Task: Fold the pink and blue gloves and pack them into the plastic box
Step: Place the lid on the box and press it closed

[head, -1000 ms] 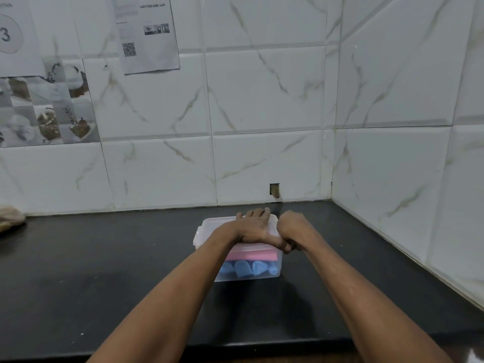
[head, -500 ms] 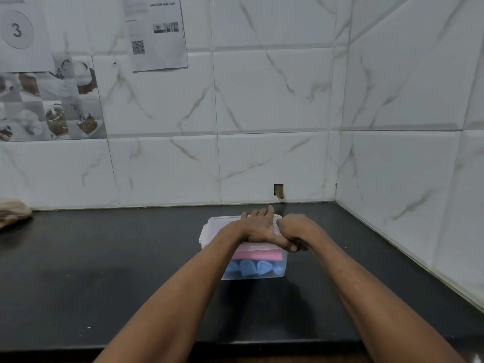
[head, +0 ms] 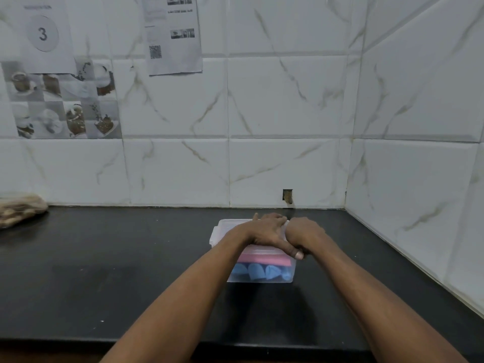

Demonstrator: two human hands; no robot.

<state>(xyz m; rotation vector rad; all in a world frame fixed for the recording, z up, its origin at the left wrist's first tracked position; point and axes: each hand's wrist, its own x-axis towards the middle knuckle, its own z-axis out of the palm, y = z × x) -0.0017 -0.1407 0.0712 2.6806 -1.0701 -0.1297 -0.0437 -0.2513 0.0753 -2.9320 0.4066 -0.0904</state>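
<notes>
Two arms are showing. The left arm (head: 183,297) and the right arm (head: 366,297) are going bare all the way up to the wrists. The left hand (head: 264,233) and the right hand (head: 305,231) are going bare too. The left thumb (head: 293,251) is showing a short, round nail at its tip. Both arms are getting thinner near the wrists.
</notes>
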